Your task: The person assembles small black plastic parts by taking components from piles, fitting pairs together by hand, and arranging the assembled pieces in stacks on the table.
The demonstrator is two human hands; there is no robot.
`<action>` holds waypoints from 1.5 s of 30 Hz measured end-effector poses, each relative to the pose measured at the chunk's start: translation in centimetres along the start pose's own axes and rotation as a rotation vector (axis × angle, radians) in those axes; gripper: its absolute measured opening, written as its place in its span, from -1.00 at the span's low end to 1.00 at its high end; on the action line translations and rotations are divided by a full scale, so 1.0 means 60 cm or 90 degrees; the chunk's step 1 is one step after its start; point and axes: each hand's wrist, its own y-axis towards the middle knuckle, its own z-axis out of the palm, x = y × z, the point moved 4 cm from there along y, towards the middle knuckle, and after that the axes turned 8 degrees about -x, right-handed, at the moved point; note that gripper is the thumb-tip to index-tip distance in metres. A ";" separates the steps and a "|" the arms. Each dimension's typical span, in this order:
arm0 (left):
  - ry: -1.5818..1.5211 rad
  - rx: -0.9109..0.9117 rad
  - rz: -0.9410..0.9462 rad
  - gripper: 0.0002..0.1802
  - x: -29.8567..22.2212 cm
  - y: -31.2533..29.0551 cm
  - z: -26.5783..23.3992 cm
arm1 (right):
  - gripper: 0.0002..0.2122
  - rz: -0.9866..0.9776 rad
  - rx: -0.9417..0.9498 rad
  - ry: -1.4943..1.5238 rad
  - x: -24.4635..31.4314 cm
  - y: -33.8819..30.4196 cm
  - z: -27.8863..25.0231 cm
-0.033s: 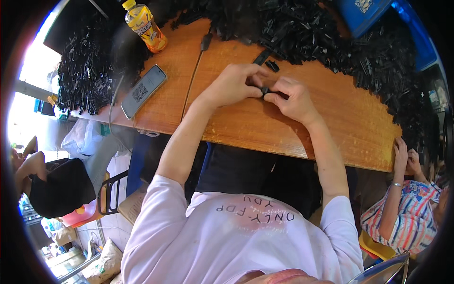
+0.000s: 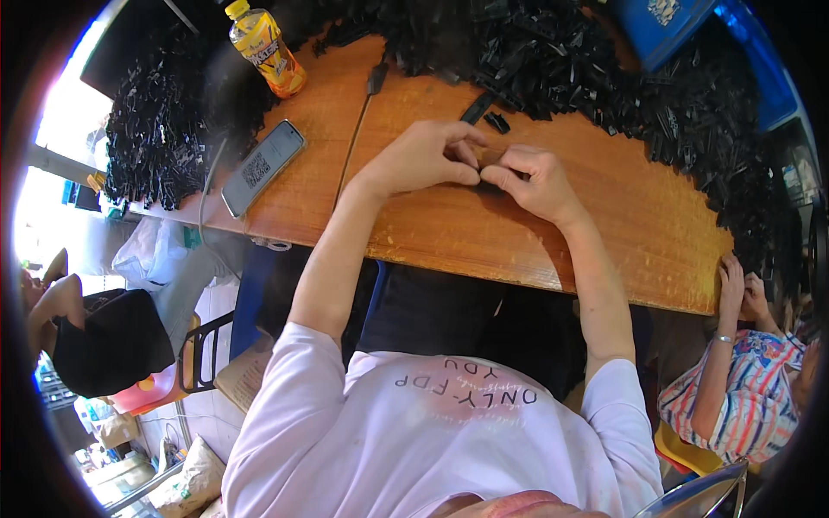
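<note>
My left hand [image 2: 429,155] and my right hand [image 2: 537,180] meet above the wooden table [image 2: 414,229], thumbs and fingers closed in pinches that nearly touch. Between the fingertips is a small black plastic piece [image 2: 484,169], mostly covered by them. Its exact kind cannot be made out. Just beyond the fingers lie a short black clip-like part [image 2: 496,122] and a longer black part [image 2: 477,108]. Behind these spreads a large heap of black plastic parts [image 2: 553,65].
A phone [image 2: 262,168] lies at left by a grey cable [image 2: 207,186] and a second black heap [image 2: 160,129]. Farther back stands a yellow-capped drink bottle [image 2: 267,50]. A blue bin [image 2: 665,30] is at back right. Other people sit at both sides; one's hand [image 2: 732,281] touches the table's right end.
My fingertips have closed in around the small black piece, so less of it shows. Both hands have shifted only slightly.
</note>
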 end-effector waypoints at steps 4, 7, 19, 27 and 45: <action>-0.052 -0.079 -0.057 -0.46 -0.007 0.016 -0.012 | -0.76 0.080 -0.129 0.038 -0.026 0.018 -0.001; 0.140 -0.272 0.211 -0.54 0.010 0.044 -0.015 | -0.75 -0.008 -0.182 -0.171 -0.022 0.039 0.007; 0.221 -0.176 0.099 -0.69 0.017 0.032 -0.007 | -0.88 0.150 -0.059 -0.089 -0.054 0.010 -0.019; 0.175 -0.158 0.119 -0.77 0.042 0.039 -0.013 | -0.84 0.059 -0.086 -0.195 -0.029 0.017 0.001; 0.045 -0.091 -0.029 -0.73 0.037 0.043 0.017 | -0.82 0.060 0.063 -0.129 -0.032 0.004 -0.020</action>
